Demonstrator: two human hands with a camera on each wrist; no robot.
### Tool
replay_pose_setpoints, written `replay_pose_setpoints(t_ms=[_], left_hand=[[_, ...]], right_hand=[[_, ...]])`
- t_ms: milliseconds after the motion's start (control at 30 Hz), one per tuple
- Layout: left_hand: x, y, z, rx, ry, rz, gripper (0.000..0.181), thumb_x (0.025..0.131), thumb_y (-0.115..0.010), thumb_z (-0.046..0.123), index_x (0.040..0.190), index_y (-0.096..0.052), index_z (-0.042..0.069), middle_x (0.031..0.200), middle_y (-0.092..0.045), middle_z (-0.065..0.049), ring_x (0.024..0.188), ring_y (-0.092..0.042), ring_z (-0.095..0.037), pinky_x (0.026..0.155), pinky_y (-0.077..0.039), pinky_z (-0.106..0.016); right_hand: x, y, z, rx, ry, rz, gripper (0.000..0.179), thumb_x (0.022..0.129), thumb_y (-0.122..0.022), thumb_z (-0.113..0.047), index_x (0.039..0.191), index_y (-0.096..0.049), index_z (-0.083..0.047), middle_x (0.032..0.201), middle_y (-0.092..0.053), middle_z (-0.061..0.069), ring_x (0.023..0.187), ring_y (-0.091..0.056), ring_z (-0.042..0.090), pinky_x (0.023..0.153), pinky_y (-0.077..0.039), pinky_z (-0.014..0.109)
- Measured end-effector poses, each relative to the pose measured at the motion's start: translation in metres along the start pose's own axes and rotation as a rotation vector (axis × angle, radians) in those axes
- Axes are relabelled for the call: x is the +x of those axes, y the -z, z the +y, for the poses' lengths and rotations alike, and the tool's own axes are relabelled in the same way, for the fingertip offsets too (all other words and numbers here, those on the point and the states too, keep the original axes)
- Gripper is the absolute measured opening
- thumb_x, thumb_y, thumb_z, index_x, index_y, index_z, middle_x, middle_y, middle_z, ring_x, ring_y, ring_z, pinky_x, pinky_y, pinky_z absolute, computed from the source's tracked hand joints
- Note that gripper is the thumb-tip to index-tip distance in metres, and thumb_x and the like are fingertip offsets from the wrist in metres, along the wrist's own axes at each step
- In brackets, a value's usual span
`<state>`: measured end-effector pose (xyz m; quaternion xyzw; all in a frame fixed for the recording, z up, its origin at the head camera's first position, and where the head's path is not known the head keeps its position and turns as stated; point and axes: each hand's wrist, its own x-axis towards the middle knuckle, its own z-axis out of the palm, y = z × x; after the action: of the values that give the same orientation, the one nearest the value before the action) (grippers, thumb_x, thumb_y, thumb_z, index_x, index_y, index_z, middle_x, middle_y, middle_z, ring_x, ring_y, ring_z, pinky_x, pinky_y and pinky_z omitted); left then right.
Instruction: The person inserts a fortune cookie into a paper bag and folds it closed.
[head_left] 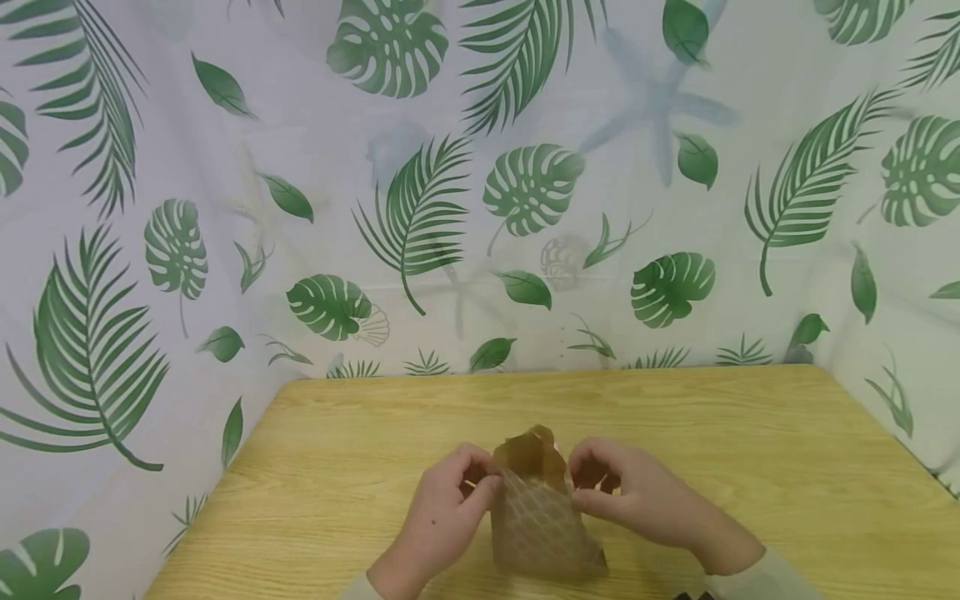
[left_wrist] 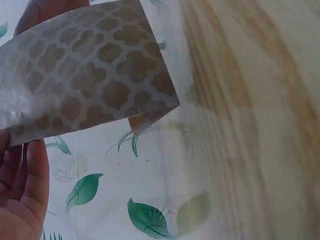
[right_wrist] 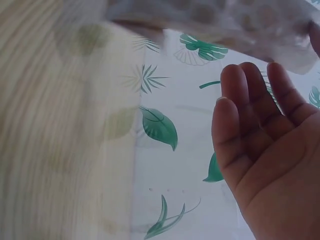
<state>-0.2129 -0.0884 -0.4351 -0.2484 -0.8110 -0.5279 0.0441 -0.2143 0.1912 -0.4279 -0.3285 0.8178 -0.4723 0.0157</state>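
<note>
A small brown paper bag (head_left: 542, 533) with a pale lattice print stands upright between my hands, its mouth open at the top. My left hand (head_left: 448, 507) pinches the bag's left edge near the mouth between thumb and forefinger. On the opposite edge, my right hand (head_left: 645, 492) pinches at about the same height. Seen from the left wrist, the bag (left_wrist: 100, 70) shows its printed face and a folded lower corner. In the right wrist view, the fingers of the right hand (right_wrist: 275, 145) lie close to the edge of the bag (right_wrist: 235, 22). The inside of the bag is mostly hidden.
A light wooden table (head_left: 360, 433) lies under the hands and the bag. Behind it and along both sides hangs a white curtain (head_left: 465, 250) printed with green leaves. A small dark object (head_left: 693, 596) shows at the bottom edge, near the right sleeve.
</note>
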Motion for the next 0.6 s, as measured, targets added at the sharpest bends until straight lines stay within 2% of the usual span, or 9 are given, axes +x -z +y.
replay_pose_setpoints(t_ms=[133, 333, 467, 600], left_hand=[[-0.0006, 0.0010, 0.0009, -0.091, 0.027, 0.030, 0.004, 0.102, -0.061, 0.014, 0.103, -0.063, 0.011, 0.095, -0.066, -0.001, 0.083, -0.067, -0.016, 0.072, -0.060, -0.031], [-0.0006, 0.0014, -0.0005, -0.143, 0.062, 0.038, 0.005, 0.102, -0.061, 0.014, 0.104, -0.060, 0.010, 0.098, -0.067, -0.003, 0.088, -0.067, -0.019, 0.076, -0.060, -0.031], [-0.0008, 0.0018, -0.0008, -0.149, 0.077, 0.039, 0.007, 0.103, -0.061, 0.015, 0.106, -0.060, 0.009, 0.099, -0.066, -0.003, 0.088, -0.067, -0.019, 0.075, -0.059, -0.031], [0.0019, 0.0049, -0.0001, -0.123, 0.064, 0.058, 0.008, 0.103, -0.060, 0.016, 0.105, -0.058, 0.008, 0.096, -0.065, -0.004, 0.083, -0.066, -0.019, 0.072, -0.060, -0.032]], right_hand=[[-0.0006, -0.0026, 0.0021, 0.005, 0.048, -0.021, 0.009, 0.097, -0.071, -0.021, 0.100, -0.062, -0.022, 0.092, -0.066, -0.006, 0.080, -0.064, 0.013, 0.067, -0.055, 0.031], [0.0000, -0.0087, 0.0017, -0.078, 0.123, -0.001, 0.011, 0.098, -0.068, -0.023, 0.091, -0.061, -0.026, 0.084, -0.062, -0.012, 0.073, -0.059, 0.007, 0.064, -0.053, 0.028], [0.0001, -0.0092, -0.0010, -0.100, 0.121, -0.006, 0.012, 0.102, -0.062, -0.023, 0.091, -0.061, -0.026, 0.080, -0.061, -0.012, 0.069, -0.057, 0.005, 0.062, -0.053, 0.028], [-0.0009, -0.0040, -0.0028, -0.115, 0.064, -0.002, 0.017, 0.107, -0.053, -0.022, 0.091, -0.056, -0.023, 0.076, -0.056, -0.010, 0.063, -0.050, 0.003, 0.057, -0.049, 0.027]])
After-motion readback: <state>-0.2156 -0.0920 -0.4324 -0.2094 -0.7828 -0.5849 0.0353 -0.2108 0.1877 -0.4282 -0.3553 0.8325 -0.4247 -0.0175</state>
